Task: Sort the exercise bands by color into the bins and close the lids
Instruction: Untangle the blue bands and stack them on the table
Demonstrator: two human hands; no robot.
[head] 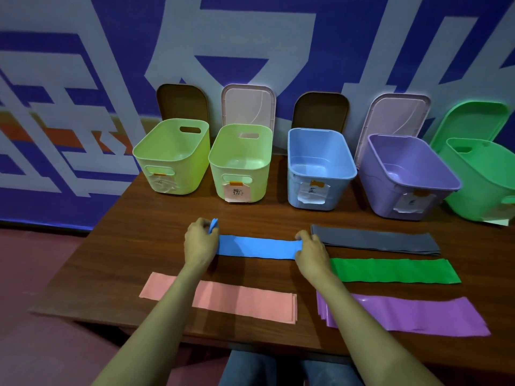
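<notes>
Between the hands, on the table, the blue band is laid flat, its long axis running left to right. Its raised left end is pinched by the left hand, and its right end is gripped by the right hand. The open blue bin is set just beyond the right hand, which is judged the nearer.

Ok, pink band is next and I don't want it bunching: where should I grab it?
Probably at its short ends. The pink band lies flat in stacked layers on the table, so come from above at each end and pinch all layers together, as the left hand and right hand do on the blue band.
</notes>
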